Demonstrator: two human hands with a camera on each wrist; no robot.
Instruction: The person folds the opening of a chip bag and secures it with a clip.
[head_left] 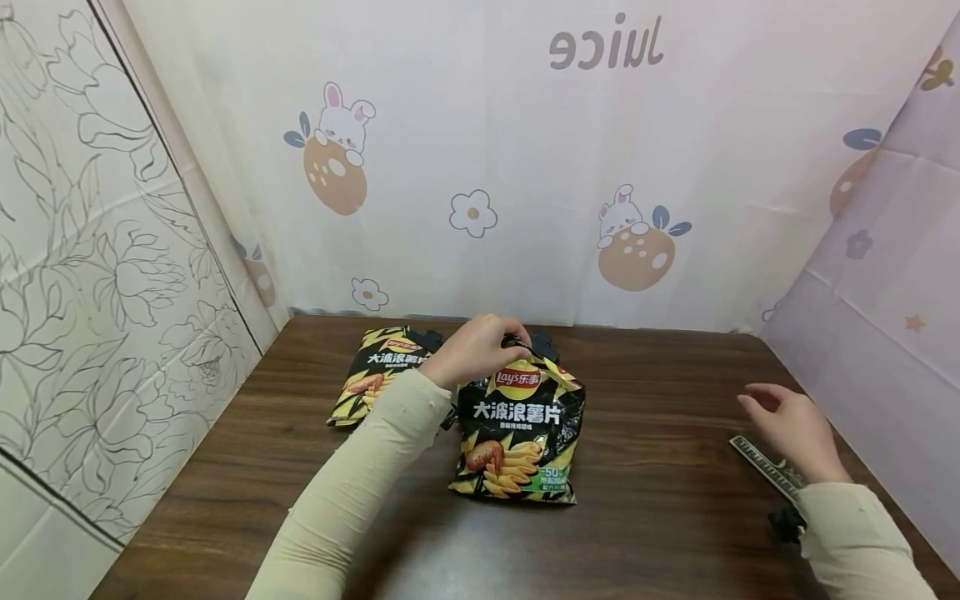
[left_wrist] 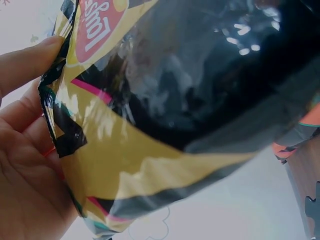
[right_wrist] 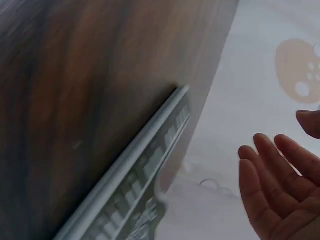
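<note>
A black and yellow Lay's chip bag stands near the middle of the table, its printed front showing. My left hand pinches its top edge; in the left wrist view the thumb lies on the near side and the fingers go behind the foil. Over the table's right side hovers my right hand, fingers relaxed and apart from the thumb, holding nothing. Below it lies a long grey-green piece with a ridged, ornate pattern, partly hidden by the hand in the head view.
A second Lay's bag lies to the left, partly behind my left arm. Dark flat pieces show behind the bags. A small black object sits by my right sleeve. Printed curtains border the brown wooden table.
</note>
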